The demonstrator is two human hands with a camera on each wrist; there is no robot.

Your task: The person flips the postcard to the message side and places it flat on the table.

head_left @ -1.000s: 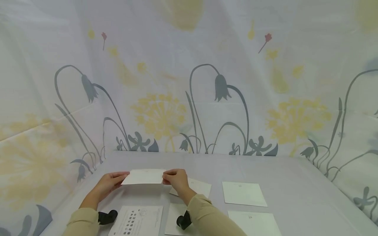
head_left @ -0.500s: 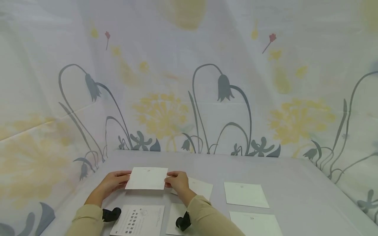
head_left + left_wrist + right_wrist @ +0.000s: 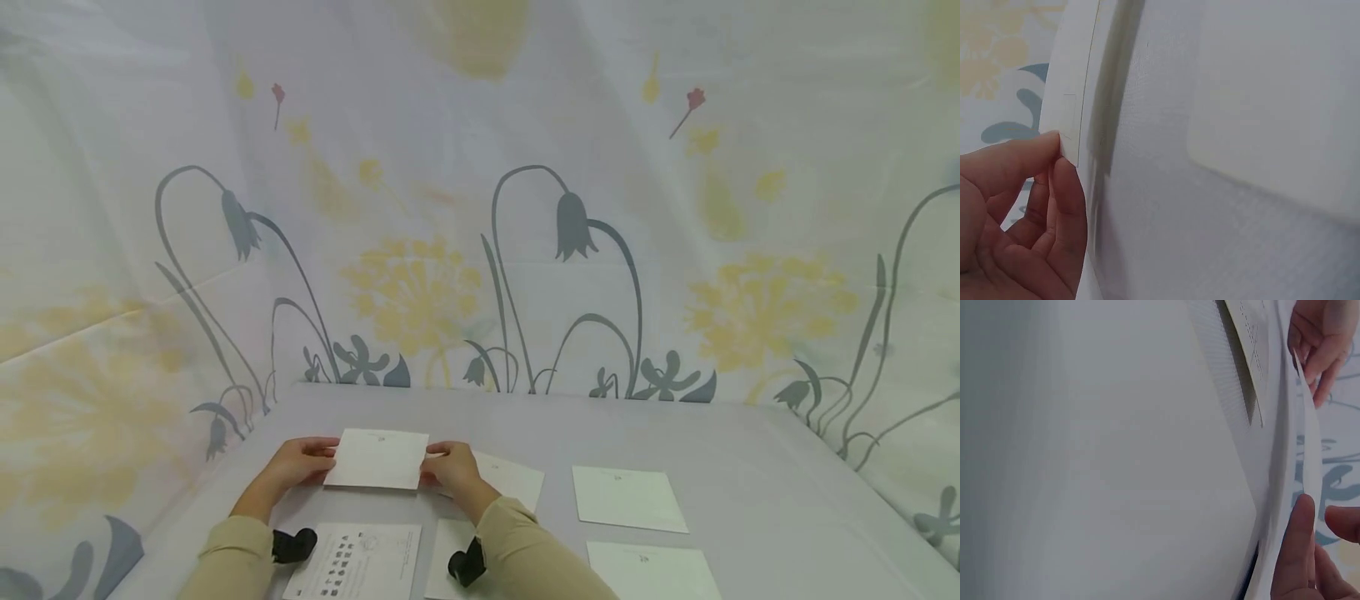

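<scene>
Both hands hold a white postcard [image 3: 378,458] by its short sides, low over the left part of the table. My left hand [image 3: 303,462] pinches its left edge; the left wrist view shows thumb and forefinger at a corner of the postcard [image 3: 1069,94], beside a printed box outline. My right hand [image 3: 453,468] is at the right edge, with the postcard [image 3: 1312,447] passing between forefinger and thumb in the right wrist view. The upper face carries a small faint mark near its top edge. Nearer me lies a postcard with rows of dark characters [image 3: 360,562].
Two pale cards, a back one [image 3: 630,500] and a front one [image 3: 652,571], lie on the right. Another card [image 3: 517,479] is partly behind my right hand; one more [image 3: 442,554] lies under the right forearm. Flower-printed cloth [image 3: 450,208] stands behind the table [image 3: 750,467].
The postcard has tipped from nearly edge-on to showing its upper face, then come down slightly with both hands. The cards on the table lie as before.
</scene>
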